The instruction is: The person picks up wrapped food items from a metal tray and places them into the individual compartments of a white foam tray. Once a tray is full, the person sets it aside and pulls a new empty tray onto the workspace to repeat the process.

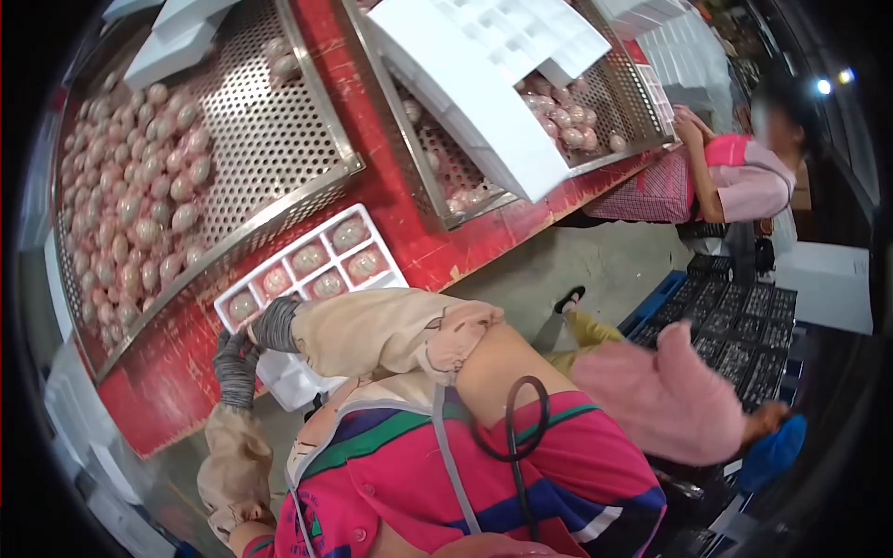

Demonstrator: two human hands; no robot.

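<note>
A white compartment tray sits at the red table's front edge, with one round, pale, pink-veined egg-like ball in each visible compartment. My right hand, in a grey knitted glove, is at the tray's near left corner; its fingers are mostly hidden. Just beside it is my left hand, gloved in grey, with fingers curled in towards the right hand. Whatever they hold is too small to make out. Below my right forearm, part of another white tray shows. My beige sleeve covers part of the filled tray.
A perforated metal tray with many loose balls lies on the red table. White foam trays rest across a second metal tray. One person stands at the table's far end; another is beside stacked black crates.
</note>
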